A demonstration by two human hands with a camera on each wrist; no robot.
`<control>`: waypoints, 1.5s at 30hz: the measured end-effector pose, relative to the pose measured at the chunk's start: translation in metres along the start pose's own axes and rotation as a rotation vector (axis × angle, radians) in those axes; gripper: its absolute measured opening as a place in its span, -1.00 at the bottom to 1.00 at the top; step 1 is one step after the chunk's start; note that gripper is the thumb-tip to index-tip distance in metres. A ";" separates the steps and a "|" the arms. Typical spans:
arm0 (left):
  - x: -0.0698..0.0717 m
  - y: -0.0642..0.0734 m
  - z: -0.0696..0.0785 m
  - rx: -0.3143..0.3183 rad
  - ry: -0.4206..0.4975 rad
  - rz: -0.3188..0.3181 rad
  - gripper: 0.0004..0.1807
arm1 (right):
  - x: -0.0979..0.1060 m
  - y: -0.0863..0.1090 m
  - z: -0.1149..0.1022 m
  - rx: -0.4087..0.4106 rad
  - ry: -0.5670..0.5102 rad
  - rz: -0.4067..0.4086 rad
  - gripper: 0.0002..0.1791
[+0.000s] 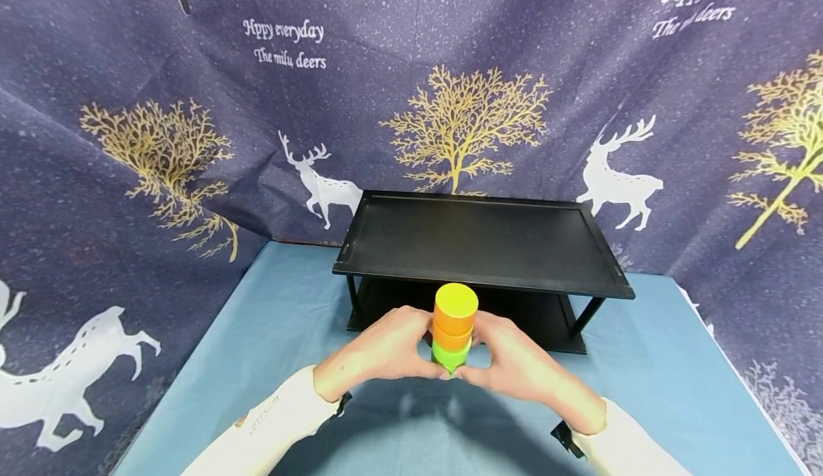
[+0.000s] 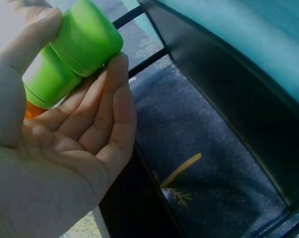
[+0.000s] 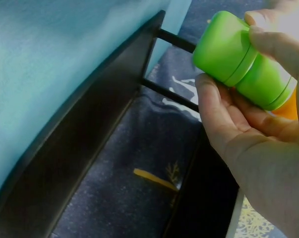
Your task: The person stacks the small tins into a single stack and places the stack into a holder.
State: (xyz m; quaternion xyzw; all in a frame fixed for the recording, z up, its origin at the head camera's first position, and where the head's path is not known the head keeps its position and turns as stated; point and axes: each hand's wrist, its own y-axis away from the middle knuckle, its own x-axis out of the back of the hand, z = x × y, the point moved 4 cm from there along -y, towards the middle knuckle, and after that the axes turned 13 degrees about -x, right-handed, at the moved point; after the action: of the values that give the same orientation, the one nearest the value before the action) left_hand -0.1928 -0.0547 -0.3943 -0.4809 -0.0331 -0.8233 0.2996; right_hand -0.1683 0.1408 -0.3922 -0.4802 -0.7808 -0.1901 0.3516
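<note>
Before me is an upright stack of round cup-shaped pieces (image 1: pixel 453 319), yellow on top, orange in the middle and green at the bottom. My left hand (image 1: pixel 395 344) holds it from the left and my right hand (image 1: pixel 517 358) from the right, thumbs on the near side low on the green part. Two smooth green pieces (image 2: pixel 87 37) show end to end in the left wrist view, with a bit of orange (image 2: pixel 34 110) beyond them. In the right wrist view, the right thumb (image 3: pixel 275 44) presses on the green pieces, with the other fingers on the opposite side.
A black two-tier shelf (image 1: pixel 479 240) stands just beyond the hands, its lower board (image 1: pixel 546 329) partly hidden by them. Blue cloth (image 1: pixel 289 297) covers the table. A dark cloth backdrop (image 1: pixel 360 104) with white deer and golden trees hangs behind and at the sides.
</note>
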 end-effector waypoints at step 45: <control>0.068 -0.033 0.030 -0.027 0.033 -0.060 -0.50 | 0.062 -0.009 -0.046 0.027 0.034 0.033 -0.33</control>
State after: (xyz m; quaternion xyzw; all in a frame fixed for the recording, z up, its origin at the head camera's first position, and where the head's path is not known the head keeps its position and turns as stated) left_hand -0.2114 -0.0484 -0.3150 -0.4698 -0.0317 -0.8403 0.2687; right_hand -0.1774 0.1461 -0.3152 -0.4848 -0.7693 -0.1817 0.3742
